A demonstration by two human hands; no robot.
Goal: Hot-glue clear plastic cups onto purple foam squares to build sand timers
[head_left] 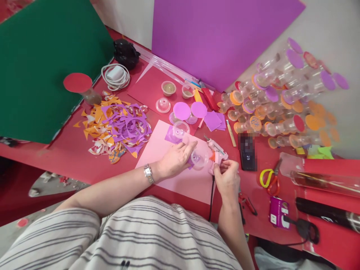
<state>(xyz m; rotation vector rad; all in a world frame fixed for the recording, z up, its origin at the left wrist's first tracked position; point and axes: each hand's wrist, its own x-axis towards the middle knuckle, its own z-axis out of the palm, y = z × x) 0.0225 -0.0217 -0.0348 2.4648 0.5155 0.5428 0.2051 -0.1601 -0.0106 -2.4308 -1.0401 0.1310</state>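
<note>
On my far left a green board (53, 63) leans over the red surface (70, 161), and next to it stands a clear piece topped by a red disc (78, 83). A heap of orange, purple and white scraps (120, 125) lies to the right of that, with a coiled white cable (115, 77) and a black object (126, 53) behind it. My left hand (177, 159), a watch (149, 173) on its wrist, is open above the pink sheet (168, 185), fingers extended to the rim of a clear plastic lid (200, 156); I cannot tell whether they grip it. Another clear lid (180, 129) sits just beyond these fingers, partly over a purple piece (171, 135). Farther back are small tubs (168, 88) and purple discs (182, 111). Just right of the nearer lid is the pink glue gun (218, 152), its nozzle pointing away from me and its black cord running toward me. My right hand (227, 176) is closed on its handle end. Past it lie a phone (248, 153), a cluster of clear cup-like pieces with coloured discs (267, 97), yellow-and-orange scissors (270, 180), and a purple box (279, 213).
</note>
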